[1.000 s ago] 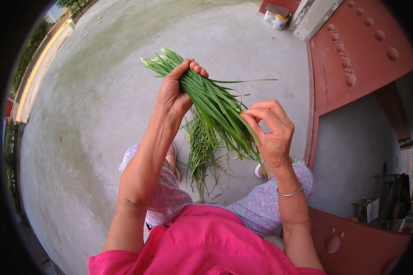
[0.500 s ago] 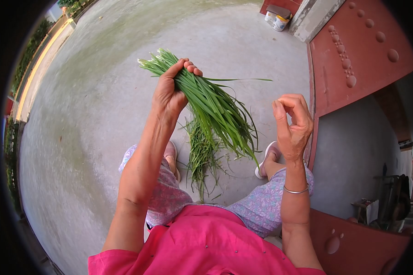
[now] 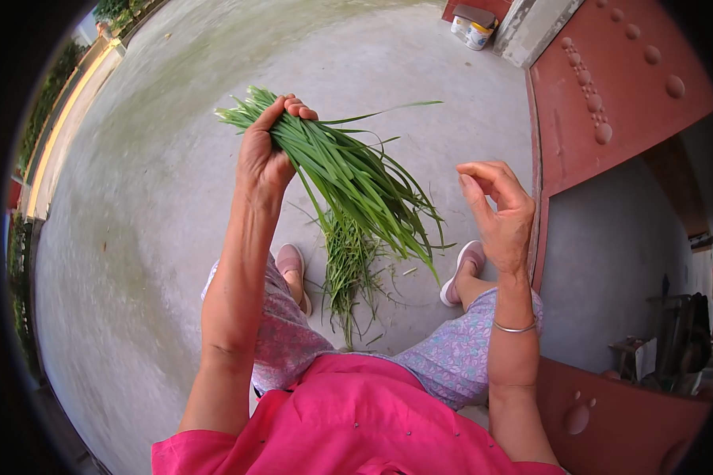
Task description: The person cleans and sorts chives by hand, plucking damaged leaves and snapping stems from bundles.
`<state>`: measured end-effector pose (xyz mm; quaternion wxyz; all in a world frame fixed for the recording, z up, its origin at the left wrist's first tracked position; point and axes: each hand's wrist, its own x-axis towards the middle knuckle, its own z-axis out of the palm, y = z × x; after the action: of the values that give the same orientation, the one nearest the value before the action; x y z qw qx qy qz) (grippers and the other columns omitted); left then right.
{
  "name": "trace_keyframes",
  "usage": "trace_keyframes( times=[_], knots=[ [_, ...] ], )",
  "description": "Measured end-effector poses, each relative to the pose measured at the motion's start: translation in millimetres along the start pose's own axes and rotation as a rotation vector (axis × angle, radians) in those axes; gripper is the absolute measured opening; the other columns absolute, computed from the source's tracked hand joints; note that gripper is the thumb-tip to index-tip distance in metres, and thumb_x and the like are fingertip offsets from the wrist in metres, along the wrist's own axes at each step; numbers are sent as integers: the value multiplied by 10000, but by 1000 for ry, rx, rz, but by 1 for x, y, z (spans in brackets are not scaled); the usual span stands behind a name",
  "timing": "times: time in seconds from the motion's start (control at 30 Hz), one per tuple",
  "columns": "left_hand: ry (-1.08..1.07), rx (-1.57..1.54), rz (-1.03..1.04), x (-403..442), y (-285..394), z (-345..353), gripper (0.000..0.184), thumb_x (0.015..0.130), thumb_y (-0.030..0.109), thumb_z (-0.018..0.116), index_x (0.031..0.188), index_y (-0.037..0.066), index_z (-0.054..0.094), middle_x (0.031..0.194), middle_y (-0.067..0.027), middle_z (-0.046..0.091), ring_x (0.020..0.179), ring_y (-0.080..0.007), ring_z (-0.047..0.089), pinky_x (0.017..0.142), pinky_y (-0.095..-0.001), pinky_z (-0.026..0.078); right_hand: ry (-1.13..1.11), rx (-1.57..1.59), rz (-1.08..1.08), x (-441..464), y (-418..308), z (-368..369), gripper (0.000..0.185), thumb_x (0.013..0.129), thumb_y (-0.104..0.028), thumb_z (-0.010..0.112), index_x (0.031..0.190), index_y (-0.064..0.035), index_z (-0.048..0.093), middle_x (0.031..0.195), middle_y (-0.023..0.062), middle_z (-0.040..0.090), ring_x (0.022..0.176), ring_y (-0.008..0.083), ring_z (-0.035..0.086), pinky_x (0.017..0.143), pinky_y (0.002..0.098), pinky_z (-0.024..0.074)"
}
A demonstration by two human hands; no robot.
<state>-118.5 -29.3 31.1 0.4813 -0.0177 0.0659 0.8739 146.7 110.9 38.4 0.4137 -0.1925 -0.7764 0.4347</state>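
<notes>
My left hand [image 3: 268, 146] is closed around a bunch of garlic chives [image 3: 345, 170], near its pale cut ends. The long green leaves fan down to the right, and one or two blades stick out apart from the rest. To the right of the leaf tips, my right hand [image 3: 501, 210] is raised with thumb and fingers curled into a pinch, apart from the bunch. Nothing shows between its fingertips. Below the bunch, a loose pile of chive scraps [image 3: 345, 273] lies on the concrete between my feet.
Pink shoes [image 3: 291, 265] flank the pile. A red metal door [image 3: 578, 103] with round bosses stands at the right, beside a dark doorway. White tubs [image 3: 474, 33] sit by the wall at the back. Grey concrete floor [image 3: 135, 237] spreads to the left.
My left hand and the chives have shifted left, and the bunch now lies a little flatter. My right hand has moved slightly left and downward, keeping its curled shape.
</notes>
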Motion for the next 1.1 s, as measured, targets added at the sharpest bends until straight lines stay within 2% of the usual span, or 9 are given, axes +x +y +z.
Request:
trace_keyframes(
  times=[0.2,0.43,0.5,0.67,0.77,0.8,0.9,1.0,1.1],
  knots=[
    [48,48,22,0,-10,5,72,922,-10,519,963,-45,471,771,-58,494,701,-164,507,700,-318,485,-225,135,-10,-7,-6,13,86,839,-12,657,923,-16,680,859,60,655,714,116,617,654,238,499],
    [54,302,-48,-4,-40,-3,88,933,54,539,968,-20,507,779,-62,541,687,-157,531,667,-307,494,19,13,-44,-1,-3,18,139,871,-52,631,997,-2,659,962,107,645,809,163,617,720,274,495],
    [82,602,-76,-11,-57,-4,108,922,94,567,967,3,530,772,-51,562,680,-151,547,644,-303,496,58,5,-6,1,-3,19,197,884,-120,637,1033,9,649,1034,136,636,900,205,620,792,307,491],
    [35,1240,-272,-33,-95,2,194,910,188,599,807,24,602,677,-32,574,628,-112,571,572,-253,446,-164,-97,142,-1,11,26,509,871,-347,654,1154,67,570,1179,218,581,1093,320,562,942,377,425],
    [-165,1550,-53,-38,-111,-7,124,898,132,537,842,24,563,676,-13,516,637,-80,471,567,-268,403,-267,-48,200,-7,17,40,661,839,-436,676,1177,104,501,1113,232,572,1041,305,566,905,373,442],
    [-236,1679,131,-31,-117,-28,128,877,127,540,918,7,524,720,-15,509,668,-84,433,567,-289,395,-292,49,234,-9,13,47,664,837,-444,677,1161,107,499,1078,221,574,1014,294,567,883,374,448],
    [-212,2035,165,-37,-126,-24,308,820,88,593,1081,-26,476,799,-149,556,697,-305,541,657,-383,464,-183,182,298,-17,13,72,544,875,-423,641,1069,70,519,958,155,572,860,212,541,744,356,458],
    [-423,2215,472,-30,-135,-44,420,753,21,600,1124,-47,414,970,-266,555,824,-460,563,639,-489,461,-17,370,459,-13,24,86,408,941,-367,553,976,38,577,933,114,612,870,173,556,778,326,451],
    [-429,2090,579,-30,-145,-31,597,715,-6,615,1244,-53,343,1074,-276,514,891,-463,553,690,-485,473,45,492,610,-1,27,81,376,982,-351,479,953,-3,617,959,89,643,889,140,565,824,296,455]
  ],
)
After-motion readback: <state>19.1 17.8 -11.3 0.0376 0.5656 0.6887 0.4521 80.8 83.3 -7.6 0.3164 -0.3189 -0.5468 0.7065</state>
